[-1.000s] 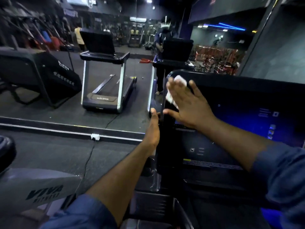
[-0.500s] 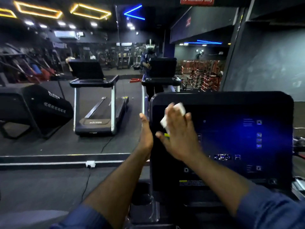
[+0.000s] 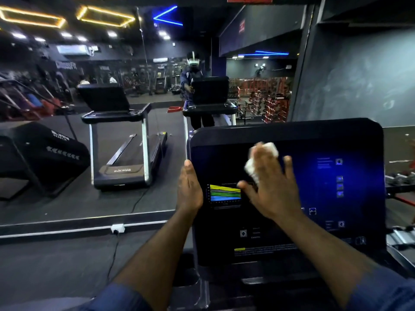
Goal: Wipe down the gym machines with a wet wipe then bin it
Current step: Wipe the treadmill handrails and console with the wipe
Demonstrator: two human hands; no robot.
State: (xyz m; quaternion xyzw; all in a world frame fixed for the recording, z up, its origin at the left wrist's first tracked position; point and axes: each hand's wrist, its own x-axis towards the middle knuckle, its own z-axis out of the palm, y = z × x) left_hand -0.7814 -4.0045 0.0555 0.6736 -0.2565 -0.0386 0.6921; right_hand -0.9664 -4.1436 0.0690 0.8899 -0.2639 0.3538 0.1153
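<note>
Wiping: our flat right hand presses a crumpled white wet wipe on the black treadmill screen; left hand braces its nine-o'clock edge, grip hidden. Next, we sweep toward three o'clock.

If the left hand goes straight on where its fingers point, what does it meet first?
Likely the mirror: the left hand points up along the console edge and past it. Depth is unclear.

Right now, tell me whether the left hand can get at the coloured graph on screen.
Probably yes: the left hand rests on the left edge of the console beside the graph, nothing between them; the right hand presses the wipe further right.
</note>
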